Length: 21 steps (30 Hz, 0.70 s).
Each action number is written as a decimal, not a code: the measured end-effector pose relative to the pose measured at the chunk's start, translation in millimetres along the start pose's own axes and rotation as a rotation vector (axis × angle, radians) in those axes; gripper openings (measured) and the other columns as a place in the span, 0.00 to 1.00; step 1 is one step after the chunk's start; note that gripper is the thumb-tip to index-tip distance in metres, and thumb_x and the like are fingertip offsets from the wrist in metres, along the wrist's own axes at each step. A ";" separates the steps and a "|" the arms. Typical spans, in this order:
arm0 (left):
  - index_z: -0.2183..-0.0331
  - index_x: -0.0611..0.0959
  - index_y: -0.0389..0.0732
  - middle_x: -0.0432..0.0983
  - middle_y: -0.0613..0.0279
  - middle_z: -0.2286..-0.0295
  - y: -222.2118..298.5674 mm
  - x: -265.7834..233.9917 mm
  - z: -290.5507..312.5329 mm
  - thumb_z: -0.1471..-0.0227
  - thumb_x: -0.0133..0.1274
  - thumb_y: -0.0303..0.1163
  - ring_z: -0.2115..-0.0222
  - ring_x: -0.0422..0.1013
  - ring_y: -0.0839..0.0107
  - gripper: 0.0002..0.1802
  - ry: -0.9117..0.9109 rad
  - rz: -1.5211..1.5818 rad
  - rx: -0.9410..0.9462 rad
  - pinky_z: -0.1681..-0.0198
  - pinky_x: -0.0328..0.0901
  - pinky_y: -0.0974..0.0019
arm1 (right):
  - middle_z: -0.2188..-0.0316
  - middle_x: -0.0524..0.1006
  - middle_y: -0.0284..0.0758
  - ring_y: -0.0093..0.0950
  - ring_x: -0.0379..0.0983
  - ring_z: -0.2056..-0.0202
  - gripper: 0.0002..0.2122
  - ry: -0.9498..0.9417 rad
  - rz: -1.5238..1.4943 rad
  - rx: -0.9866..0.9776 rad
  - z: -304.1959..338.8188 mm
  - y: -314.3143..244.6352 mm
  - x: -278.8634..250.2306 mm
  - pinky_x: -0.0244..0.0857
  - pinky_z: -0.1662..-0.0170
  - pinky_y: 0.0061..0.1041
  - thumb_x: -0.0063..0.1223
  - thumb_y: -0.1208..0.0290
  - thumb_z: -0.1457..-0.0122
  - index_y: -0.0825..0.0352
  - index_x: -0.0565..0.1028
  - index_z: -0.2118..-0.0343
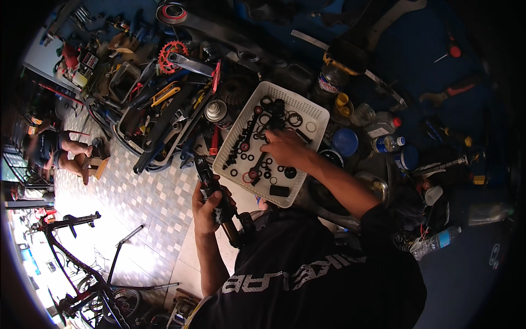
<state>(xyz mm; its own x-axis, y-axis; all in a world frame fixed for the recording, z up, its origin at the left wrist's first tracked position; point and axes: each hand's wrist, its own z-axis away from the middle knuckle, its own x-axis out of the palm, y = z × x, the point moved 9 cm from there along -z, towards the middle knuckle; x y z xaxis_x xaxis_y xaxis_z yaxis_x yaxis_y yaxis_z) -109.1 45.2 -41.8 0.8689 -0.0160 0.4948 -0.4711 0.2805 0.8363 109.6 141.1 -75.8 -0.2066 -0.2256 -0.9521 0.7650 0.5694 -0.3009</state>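
One left hand [208,205] had its fingers curled firmly around one black tubular part [223,214], outside the near-left corner of one white basket [315,118]. One right hand [285,148] reached inside, fingers bent among many small parts [251,127]; I couldn't tell whether they gripped any. One black block [279,191] lay by the near-right corner.

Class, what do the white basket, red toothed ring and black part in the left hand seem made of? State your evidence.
White basket: apparently matte plastic; evenly perforated walls.
Red toothed ring: probably metal with a coloured finish; thin openwork and teeth.
Black part: likely metal, with glossy highlights, though shadow leaves its coating unclear.
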 end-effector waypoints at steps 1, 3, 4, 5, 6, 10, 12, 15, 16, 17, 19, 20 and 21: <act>0.47 0.70 0.34 0.78 0.49 0.71 -0.7 0.1 -0.4 0.48 0.62 0.34 0.75 0.79 0.61 0.30 -0.002 -0.001 -0.004 0.71 0.75 0.62 | 0.57 0.72 0.40 0.39 0.77 0.57 0.17 0.012 -0.013 0.008 -1.0 4.1 -2.2 0.71 0.57 0.44 0.51 0.77 0.46 0.56 0.83 0.56; 0.47 0.70 0.34 0.78 0.49 0.71 -1.1 0.6 -2.5 0.48 0.62 0.33 0.75 0.79 0.62 0.30 -0.005 -0.005 -0.010 0.70 0.75 0.62 | 0.58 0.73 0.39 0.39 0.77 0.58 0.16 0.004 -0.058 0.062 -7.1 3.2 -16.2 0.71 0.57 0.43 0.51 0.78 0.47 0.58 0.83 0.57; 0.47 0.70 0.34 0.78 0.50 0.71 -0.2 2.4 -3.5 0.48 0.61 0.33 0.75 0.79 0.62 0.30 -0.009 -0.011 -0.008 0.70 0.75 0.62 | 0.59 0.72 0.36 0.35 0.76 0.58 0.18 0.053 -0.020 0.087 -10.2 2.6 -20.8 0.71 0.57 0.36 0.52 0.78 0.46 0.57 0.82 0.53; 0.47 0.70 0.34 0.78 0.50 0.71 1.4 5.7 -4.9 0.48 0.61 0.32 0.75 0.79 0.62 0.30 -0.016 -0.016 -0.008 0.70 0.75 0.62 | 0.58 0.72 0.37 0.35 0.76 0.57 0.18 0.064 -0.028 0.102 -13.5 0.9 -22.4 0.72 0.57 0.36 0.52 0.78 0.46 0.57 0.82 0.52; 0.47 0.70 0.34 0.78 0.50 0.71 2.2 8.6 -6.1 0.48 0.61 0.32 0.74 0.79 0.62 0.30 -0.022 -0.022 -0.007 0.70 0.75 0.62 | 0.57 0.72 0.38 0.35 0.76 0.57 0.19 0.075 -0.037 0.117 -16.9 -1.1 -24.0 0.72 0.57 0.37 0.52 0.78 0.46 0.57 0.81 0.51; 0.47 0.70 0.34 0.78 0.50 0.71 1.4 16.6 -8.1 0.48 0.61 0.32 0.74 0.79 0.62 0.29 -0.056 -0.015 0.005 0.70 0.75 0.62 | 0.54 0.70 0.40 0.37 0.74 0.54 0.20 0.139 0.102 0.087 -30.7 -0.8 -15.9 0.71 0.55 0.38 0.52 0.79 0.45 0.57 0.79 0.48; 0.47 0.71 0.35 0.78 0.50 0.71 1.2 16.4 -7.8 0.48 0.61 0.32 0.75 0.79 0.62 0.29 -0.064 -0.017 0.027 0.70 0.75 0.62 | 0.53 0.71 0.41 0.39 0.73 0.51 0.19 0.157 0.055 0.104 -30.8 13.2 -15.4 0.71 0.52 0.39 0.51 0.78 0.44 0.58 0.79 0.49; 0.48 0.71 0.35 0.78 0.51 0.71 2.0 12.7 -4.1 0.48 0.61 0.31 0.75 0.79 0.62 0.28 -0.047 -0.007 0.007 0.70 0.75 0.62 | 0.53 0.71 0.42 0.39 0.71 0.48 0.16 0.087 0.007 0.163 -36.7 24.6 -21.1 0.70 0.49 0.39 0.53 0.78 0.45 0.60 0.81 0.53; 0.48 0.71 0.35 0.78 0.51 0.71 1.3 11.2 -3.5 0.49 0.61 0.31 0.75 0.79 0.62 0.28 -0.037 -0.006 0.006 0.70 0.75 0.62 | 0.52 0.71 0.42 0.39 0.71 0.48 0.15 0.101 -0.007 0.169 -40.0 27.6 -23.6 0.69 0.49 0.39 0.54 0.79 0.45 0.61 0.82 0.55; 0.48 0.71 0.35 0.78 0.51 0.71 1.0 10.6 -3.2 0.49 0.61 0.31 0.75 0.79 0.62 0.28 -0.030 -0.007 0.003 0.70 0.75 0.62 | 0.52 0.71 0.42 0.39 0.71 0.48 0.14 0.117 -0.022 0.178 -42.4 31.8 -25.6 0.69 0.49 0.39 0.54 0.79 0.46 0.62 0.83 0.57; 0.48 0.71 0.35 0.78 0.51 0.72 1.0 11.0 -3.2 0.49 0.61 0.31 0.75 0.78 0.62 0.27 -0.032 -0.010 0.003 0.70 0.75 0.62 | 0.50 0.71 0.42 0.39 0.70 0.49 0.11 0.147 -0.026 0.176 -50.7 33.1 -26.0 0.69 0.48 0.39 0.54 0.79 0.45 0.65 0.84 0.61; 0.48 0.71 0.36 0.78 0.51 0.71 1.8 11.5 -4.1 0.49 0.61 0.31 0.75 0.78 0.62 0.27 -0.039 -0.010 0.008 0.70 0.75 0.62 | 0.50 0.71 0.42 0.39 0.70 0.49 0.11 0.134 -0.010 0.175 -55.6 32.2 -24.1 0.68 0.48 0.39 0.54 0.79 0.45 0.65 0.85 0.62; 0.49 0.71 0.36 0.78 0.51 0.71 2.7 12.2 -5.0 0.49 0.61 0.31 0.75 0.78 0.62 0.27 -0.047 -0.011 0.014 0.69 0.75 0.62 | 0.49 0.71 0.42 0.39 0.70 0.49 0.10 0.122 0.007 0.174 -58.7 31.2 -23.2 0.68 0.47 0.40 0.54 0.79 0.45 0.66 0.85 0.62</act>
<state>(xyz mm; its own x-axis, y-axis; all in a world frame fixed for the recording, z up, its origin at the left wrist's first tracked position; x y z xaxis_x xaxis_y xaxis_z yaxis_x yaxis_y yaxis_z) -99.0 50.6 -34.6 0.8663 -0.0641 0.4954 -0.4635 0.2669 0.8450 102.5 210.5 -66.4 -0.2653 -0.1189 -0.9568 0.8584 0.4227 -0.2905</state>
